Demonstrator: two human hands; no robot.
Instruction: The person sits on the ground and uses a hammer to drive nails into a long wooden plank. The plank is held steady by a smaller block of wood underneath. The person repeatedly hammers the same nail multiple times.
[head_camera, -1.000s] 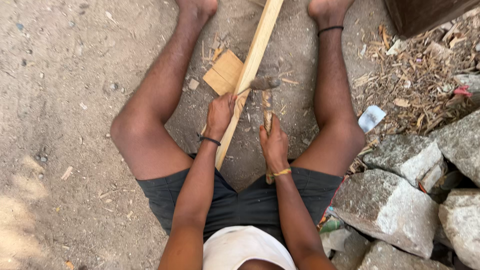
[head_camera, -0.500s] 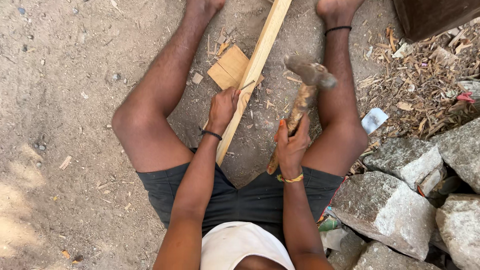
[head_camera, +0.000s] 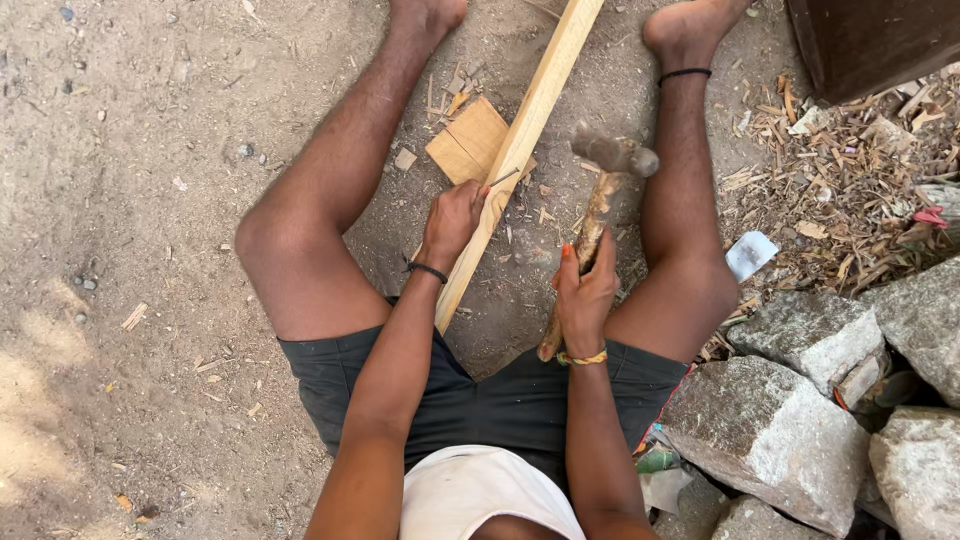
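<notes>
Between the legs, the wooden strip (head_camera: 520, 140) runs lengthwise, pointing away.

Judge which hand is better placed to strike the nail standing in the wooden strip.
Right. The right hand grips the hammer, its head raised beside the nail. The left hand is pinching that nail against the wooden strip, so it is probably best left steadying.

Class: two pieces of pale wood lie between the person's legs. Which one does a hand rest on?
The long slat, running diagonally; the left hand rests on it. The small square block lies flat beside it, untouched.
</notes>
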